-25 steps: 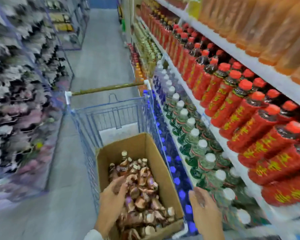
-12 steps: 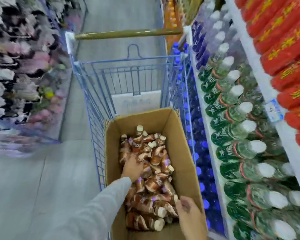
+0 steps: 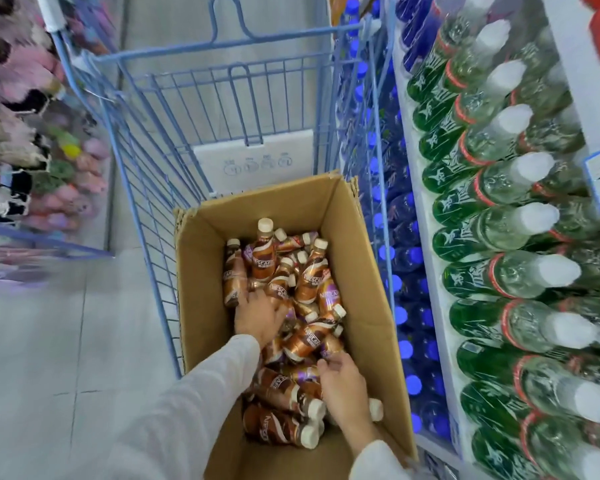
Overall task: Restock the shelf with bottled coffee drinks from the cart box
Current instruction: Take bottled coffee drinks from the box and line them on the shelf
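Working inside the cardboard box (image 3: pixel 361 289) at centre frame, set in the blue wire cart (image 3: pixel 153 202); find the bottled coffee drinks (image 3: pixel 264 261) heaped loose there, mostly on their sides, one or two nearly upright toward the upper end. Note left hand (image 3: pixel 257 317) laid on the pile mid-box, fingers spread, touching several bottles, wrapped round none as far as visible. Note right hand (image 3: pixel 343 382) lower in the frame, back upward, fingers tucked down among the bottles; cannot tell whether closing on one or merely resting.

Judge step as picking bottles out of the heap. To do it well: choose a top-lying bottle; grasp the body, not the cream cap; lift straight up to avoid rolling the neighbours; avoid dragging from beneath the pile; take one per hand.

Judge destination as somewhere on the shelf (image 3: pixel 565 64) at right, above the green-labelled water bottles (image 3: pixel 492 230); see no coffee slot in view; locate it before carrying.
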A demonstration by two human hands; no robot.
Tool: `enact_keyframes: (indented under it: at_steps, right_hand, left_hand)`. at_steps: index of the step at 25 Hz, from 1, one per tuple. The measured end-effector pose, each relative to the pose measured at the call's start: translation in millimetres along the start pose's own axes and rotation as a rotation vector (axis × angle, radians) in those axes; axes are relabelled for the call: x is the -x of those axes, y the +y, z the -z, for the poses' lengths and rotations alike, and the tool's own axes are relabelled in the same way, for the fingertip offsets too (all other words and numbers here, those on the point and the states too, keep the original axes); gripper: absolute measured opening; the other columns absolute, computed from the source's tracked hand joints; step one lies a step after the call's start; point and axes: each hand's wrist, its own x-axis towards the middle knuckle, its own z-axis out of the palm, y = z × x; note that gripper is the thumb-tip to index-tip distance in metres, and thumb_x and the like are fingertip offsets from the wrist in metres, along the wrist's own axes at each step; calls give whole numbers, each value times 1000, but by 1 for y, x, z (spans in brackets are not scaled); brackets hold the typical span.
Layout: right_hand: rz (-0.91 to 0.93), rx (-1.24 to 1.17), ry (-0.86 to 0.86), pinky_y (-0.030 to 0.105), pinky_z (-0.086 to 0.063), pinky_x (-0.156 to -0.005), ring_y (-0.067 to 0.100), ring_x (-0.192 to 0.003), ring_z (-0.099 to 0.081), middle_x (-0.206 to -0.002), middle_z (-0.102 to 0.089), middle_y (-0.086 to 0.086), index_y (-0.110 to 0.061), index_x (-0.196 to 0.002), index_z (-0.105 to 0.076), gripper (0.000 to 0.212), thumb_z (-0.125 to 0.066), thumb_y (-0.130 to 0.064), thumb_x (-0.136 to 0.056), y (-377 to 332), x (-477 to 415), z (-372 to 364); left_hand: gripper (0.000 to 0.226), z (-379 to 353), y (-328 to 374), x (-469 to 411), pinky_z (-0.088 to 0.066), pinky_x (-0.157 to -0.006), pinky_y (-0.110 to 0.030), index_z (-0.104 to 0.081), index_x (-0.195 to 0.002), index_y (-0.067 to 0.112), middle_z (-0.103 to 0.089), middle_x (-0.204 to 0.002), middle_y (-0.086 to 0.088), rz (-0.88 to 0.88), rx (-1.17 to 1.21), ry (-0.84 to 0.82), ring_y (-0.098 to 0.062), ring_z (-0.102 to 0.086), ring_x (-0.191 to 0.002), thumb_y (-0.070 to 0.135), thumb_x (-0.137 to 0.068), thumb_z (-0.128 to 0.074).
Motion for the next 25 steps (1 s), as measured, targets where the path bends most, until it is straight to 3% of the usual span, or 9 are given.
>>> enact_keyframes:
  at_steps: [2, 4, 5, 7, 9, 12, 16, 20, 25]
  right_hand:
    - [-30, -81, -25, 37, -45, -105, 23, -118, -60, -123, -67, -1, -22, -130, -60, 40, -57, -35, -92, -7, -18, -11]
    - [-62, -119, -56, 38, -45, -105, 27, -117, -60, -124, -66, 3, -19, -133, -58, 52, -59, -34, -83, -10, -42, -25]
    - [-101, -136, -67, 37, -46, -102, 27, -113, -60, -125, -65, 6, -16, -137, -54, 58, -61, -33, -82, -13, -53, -31]
    - [-179, -183, -80, 38, -48, -100, 29, -111, -59, -130, -62, 10, -12, -147, -41, 75, -69, -35, -81, -18, -73, -44]
    - [-257, -246, -86, 39, -42, -107, 34, -126, -53, -143, -53, 14, -8, -152, -29, 87, -74, -37, -82, -21, -86, -56]
    - [-297, -339, -35, 39, -36, -111, 37, -136, -45, -153, -43, 17, -4, -154, -21, 92, -75, -33, -85, -22, -98, -68]
    - [-204, -357, -20, 41, -37, -111, 36, -134, -48, -150, -47, 17, -6, -152, -31, 91, -76, -39, -81, -23, -69, -53]
    - [-92, -495, -40, 48, -45, -108, 32, -124, -57, -139, -57, 10, -18, -147, -34, 108, -79, -62, -60, -22, 8, -11]
    - [118, -757, 90, 30, -46, -76, 10, -94, -62, -110, -63, -8, -29, -119, -39, 59, -82, -41, -79, -14, 122, 51]
  left_hand:
    - [63, 12, -2, 23, -41, -102, -37, -51, -133, 6, -60, -126, -7, 159, 465, -153, -31, -55, -121, 52, -91, -58]
    - [78, 20, -8, 56, -44, -106, -39, -46, -142, 15, -62, -129, -3, 274, 810, -255, -25, -61, -117, 58, -80, -67]
    - [79, 25, -10, 74, -46, -106, -41, -42, -145, 20, -62, -129, 0, 283, 872, -266, -21, -62, -116, 58, -80, -68]
    - [56, 27, -16, 103, -53, -95, -35, -44, -138, 24, -64, -119, 4, 280, 985, -284, -16, -66, -106, 46, -91, -65]
    - [40, 28, -20, 127, -56, -86, -30, -46, -130, 28, -66, -115, 3, 323, 1121, -278, -15, -70, -100, 40, -95, -62]
    - [36, 29, -27, 147, -58, -89, -34, -49, -133, 24, -65, -119, -1, 328, 1273, -255, -17, -68, -105, 32, -99, -57]
    - [31, 39, -32, 160, -58, -77, -33, -54, -130, 16, -67, -115, -8, 281, 1264, -209, -23, -69, -102, 25, -100, -52]
    - [37, 65, -23, 185, -53, -98, -40, -51, -128, 25, -64, -116, 2, 100, 1123, -198, -19, -64, -107, 35, -94, -62]
    - [92, 91, 15, 219, -52, -102, -45, -41, -147, 30, -57, -135, 6, -117, 999, -243, -17, -62, -118, 63, -69, -79]
